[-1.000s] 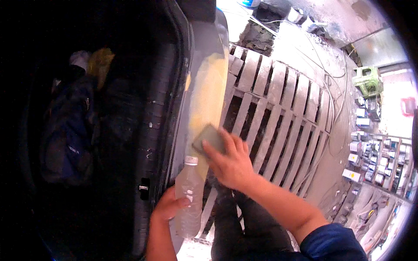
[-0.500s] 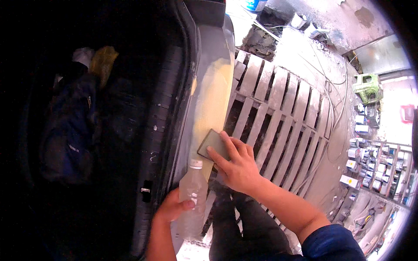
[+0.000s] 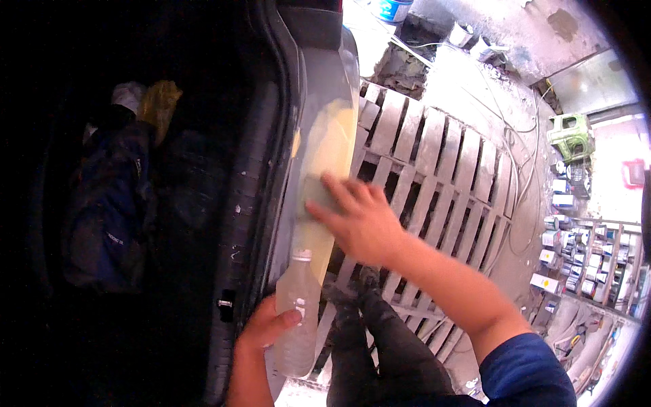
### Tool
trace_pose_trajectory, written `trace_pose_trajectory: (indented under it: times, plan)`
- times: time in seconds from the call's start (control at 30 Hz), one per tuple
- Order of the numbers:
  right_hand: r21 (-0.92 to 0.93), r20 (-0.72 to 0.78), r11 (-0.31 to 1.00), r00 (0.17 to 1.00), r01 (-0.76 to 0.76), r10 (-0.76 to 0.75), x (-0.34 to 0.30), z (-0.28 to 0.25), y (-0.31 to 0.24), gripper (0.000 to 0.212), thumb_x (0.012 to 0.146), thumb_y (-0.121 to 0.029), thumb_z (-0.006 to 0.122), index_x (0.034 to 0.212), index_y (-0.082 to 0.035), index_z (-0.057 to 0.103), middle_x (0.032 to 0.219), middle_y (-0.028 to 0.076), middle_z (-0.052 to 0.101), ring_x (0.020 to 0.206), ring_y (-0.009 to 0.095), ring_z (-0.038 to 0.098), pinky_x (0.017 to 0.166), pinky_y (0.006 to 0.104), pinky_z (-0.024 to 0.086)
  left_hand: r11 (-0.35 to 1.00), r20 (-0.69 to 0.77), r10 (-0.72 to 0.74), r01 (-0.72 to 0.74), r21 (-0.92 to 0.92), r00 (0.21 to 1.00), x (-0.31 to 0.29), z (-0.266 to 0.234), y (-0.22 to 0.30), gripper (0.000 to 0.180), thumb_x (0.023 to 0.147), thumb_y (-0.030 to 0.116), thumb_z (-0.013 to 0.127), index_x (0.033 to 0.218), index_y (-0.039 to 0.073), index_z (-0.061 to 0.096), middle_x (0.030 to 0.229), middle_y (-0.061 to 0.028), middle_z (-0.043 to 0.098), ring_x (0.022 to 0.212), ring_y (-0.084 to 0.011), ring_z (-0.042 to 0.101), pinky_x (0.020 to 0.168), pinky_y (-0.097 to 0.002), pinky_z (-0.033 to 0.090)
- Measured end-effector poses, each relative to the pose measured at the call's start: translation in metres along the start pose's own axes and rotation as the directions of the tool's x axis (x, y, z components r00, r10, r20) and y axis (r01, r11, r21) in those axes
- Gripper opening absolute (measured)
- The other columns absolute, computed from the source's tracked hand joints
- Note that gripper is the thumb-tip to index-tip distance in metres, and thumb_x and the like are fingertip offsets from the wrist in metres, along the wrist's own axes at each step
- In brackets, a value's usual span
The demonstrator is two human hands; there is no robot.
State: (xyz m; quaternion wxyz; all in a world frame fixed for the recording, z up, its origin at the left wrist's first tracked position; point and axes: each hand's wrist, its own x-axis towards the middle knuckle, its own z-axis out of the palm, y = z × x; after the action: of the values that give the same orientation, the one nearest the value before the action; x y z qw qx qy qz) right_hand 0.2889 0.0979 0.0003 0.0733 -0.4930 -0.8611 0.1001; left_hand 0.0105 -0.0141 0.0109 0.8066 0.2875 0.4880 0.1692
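Note:
My right hand (image 3: 366, 224) presses a flat grey sanding pad (image 3: 316, 195) against a car's rear bumper (image 3: 320, 71); pad and fingertips are smeared by motion. Under and around it lies a smooth yellow patch of body filler (image 3: 336, 139), running along the grey panel. My left hand (image 3: 270, 324) grips a cloudy plastic bottle (image 3: 297, 349) by its side, thumb across the front. The bottle stands upright in view, white cap (image 3: 302, 255) towards the patch, just below my right hand.
Left of the bumper opens the dark trunk, holding a dark blue bag (image 3: 108, 210) and a yellow plastic bag (image 3: 161, 108). A slatted wooden pallet (image 3: 424, 149) covers the floor to the right. Beyond are cables, a green stool (image 3: 571, 136) and shelves with several cans (image 3: 590, 264).
My right hand has slid the sanding pad up and slightly left along the filler patch. The left hand and bottle have barely moved, and the view has shifted a little.

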Motion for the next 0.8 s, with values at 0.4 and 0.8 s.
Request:
trace_pose_trajectory:
  times: [0.4, 0.8]
  plan:
    - [-0.006, -0.055, 0.999, 0.998, 0.037, -0.038, 0.019, -0.008, 0.009, 0.052, 0.088, -0.024, 0.06, 0.14, -0.023, 0.056, 0.149, 0.022, 0.042, 0.125, 0.039, 0.051, 0.1, 0.0504, 0.042, 0.997, 0.039, -0.014, 0.017, -0.079, 0.999, 0.028, -0.005, 0.018, 0.052, 0.09, 0.03, 0.073, 0.131, 0.004, 0.056, 0.115, -0.0032, 0.064, 0.101, -0.0136, 0.06, 0.089, -0.0325, 0.049]
    - [0.041, -0.066, 0.997, 0.996, 0.064, -0.061, 0.019, -0.008, 0.007, 0.056, 0.081, -0.023, 0.066, 0.136, -0.024, 0.06, 0.149, 0.021, 0.042, 0.123, 0.038, 0.052, 0.098, 0.0485, 0.042, 0.999, 0.017, -0.043, 0.043, 0.012, 0.999, 0.029, -0.006, 0.022, 0.054, 0.088, 0.027, 0.075, 0.132, 0.003, 0.055, 0.117, -0.0044, 0.065, 0.105, -0.0151, 0.06, 0.092, -0.0345, 0.049]
